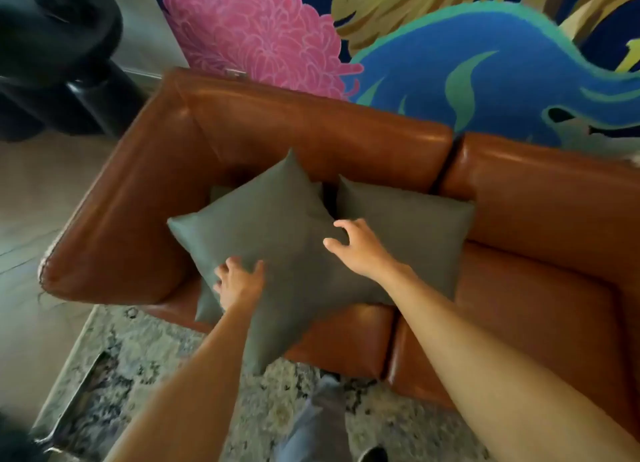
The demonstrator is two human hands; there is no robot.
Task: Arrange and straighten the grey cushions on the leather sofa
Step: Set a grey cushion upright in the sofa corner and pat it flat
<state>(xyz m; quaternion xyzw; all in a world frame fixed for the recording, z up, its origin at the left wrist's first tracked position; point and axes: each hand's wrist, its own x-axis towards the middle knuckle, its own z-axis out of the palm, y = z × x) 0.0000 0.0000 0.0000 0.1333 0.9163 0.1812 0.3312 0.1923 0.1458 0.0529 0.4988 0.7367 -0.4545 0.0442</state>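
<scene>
Left hand point(239, 281) and right hand point(356, 246), both spread open, are pressed on the skewed front cushion point(277, 239) overhanging the sofa point(311, 129) seat's front edge; rear cushion point(415, 233) already leaned against the backrest.

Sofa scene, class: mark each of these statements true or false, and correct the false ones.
1. The sofa is brown leather. True.
2. Both hands touch the front cushion. True: left hand, right hand.
3. The front cushion lies square to the sofa. False: it is turned like a diamond, one corner past the seat edge.
4. The cushions are red. False: grey, including the rear cushion.
5. A patterned rug lies under the sofa. True.
</scene>
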